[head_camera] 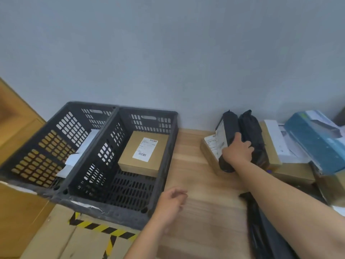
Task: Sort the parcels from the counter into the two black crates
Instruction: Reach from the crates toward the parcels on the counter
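Head view: judged as the pick-up step. Clamped the right hand [238,150] round a black bag parcel [229,128] at three o'clock on the counter [196,174]; left hand [171,200] at six, loose, holding nothing. Called next for a lift and a carry toward nine. Counted two black crates [112,214], one brown box [143,152] inside the right one, two black bags side by side, the gripped one included.

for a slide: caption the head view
Right hand grips a black parcel; a brown box sits in one crate.
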